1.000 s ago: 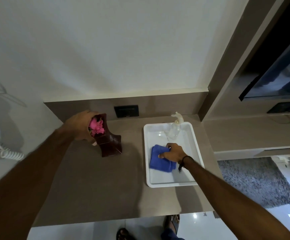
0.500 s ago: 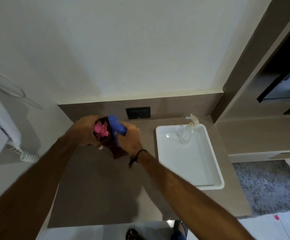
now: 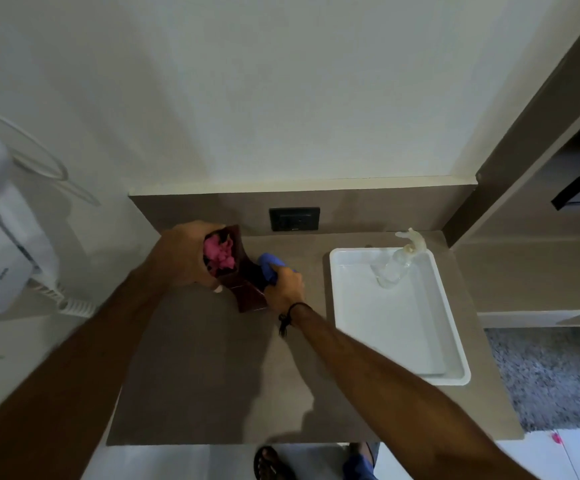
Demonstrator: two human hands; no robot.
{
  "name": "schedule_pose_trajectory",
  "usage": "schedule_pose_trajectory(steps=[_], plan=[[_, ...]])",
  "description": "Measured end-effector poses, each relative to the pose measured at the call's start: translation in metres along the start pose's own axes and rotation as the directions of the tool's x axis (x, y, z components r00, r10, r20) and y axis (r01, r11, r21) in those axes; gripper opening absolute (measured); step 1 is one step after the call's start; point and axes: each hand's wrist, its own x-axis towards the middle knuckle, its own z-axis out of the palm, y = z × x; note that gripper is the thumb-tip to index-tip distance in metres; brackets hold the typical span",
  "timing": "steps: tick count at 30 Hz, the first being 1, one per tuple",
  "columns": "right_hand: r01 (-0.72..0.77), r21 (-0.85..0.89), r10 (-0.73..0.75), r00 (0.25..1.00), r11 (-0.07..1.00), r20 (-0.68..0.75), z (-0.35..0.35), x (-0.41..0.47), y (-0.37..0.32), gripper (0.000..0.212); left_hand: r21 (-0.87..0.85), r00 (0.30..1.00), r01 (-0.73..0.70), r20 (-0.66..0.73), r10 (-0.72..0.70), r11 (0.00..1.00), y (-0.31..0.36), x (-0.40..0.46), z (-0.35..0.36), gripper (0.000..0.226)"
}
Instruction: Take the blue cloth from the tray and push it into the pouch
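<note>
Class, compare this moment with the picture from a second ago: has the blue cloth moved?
Yes. The blue cloth has left the white tray, gone leftward, and is now gripped by the right hand against the dark vase.

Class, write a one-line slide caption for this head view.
Left hand grips a dark vase while right hand presses a blue cloth against it.
</note>
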Motion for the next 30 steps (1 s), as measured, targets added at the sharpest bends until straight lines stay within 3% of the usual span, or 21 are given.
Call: schedule_pose_trajectory(steps=[3,8,12,17,20,24,30], plan=[[0.079,0.115,-0.074,0.996,0.99,-0.043,0.002,-0.014,-0.019,0.053,0.01,1.0,0.023,0.004,-0.023,1.0,0.0,0.002,-0.001,0.119],[0.34,0.267,-0.303,0.938,0.902,-0.169,0.009,-0.034,-0.035,0.05,-0.025,0.997,0.082,0.0,-0.082,0.996,-0.01,-0.003,0.0,0.117],[0.257,0.109,-0.255,0.966,0.96,-0.036,0.016,-0.034,-0.004,0.057,-0.061,0.986,0.164,0.026,-0.162,0.985,-0.022,-0.017,0.0,0.125],[0.038,-0.063,-0.041,0.998,0.997,-0.042,0.015,-0.007,0.004,0.057,-0.085,0.991,0.133,-0.005,-0.134,0.988,-0.006,-0.012,-0.002,0.123],[-0.011,0.049,0.014,0.998,0.999,-0.056,0.01,-0.002,-0.006,0.047,-0.048,0.995,0.094,-0.014,-0.094,0.994,0.001,-0.006,-0.002,0.119],[0.047,0.15,-0.04,0.998,0.988,-0.046,0.002,-0.006,-0.021,0.056,-0.035,0.996,0.086,-0.019,-0.087,0.996,0.002,-0.006,-0.001,0.119],[0.221,0.381,-0.18,0.974,0.898,-0.141,-0.021,-0.016,-0.05,0.021,-0.006,0.998,0.057,-0.035,-0.057,0.998,0.0,-0.004,0.001,0.119]])
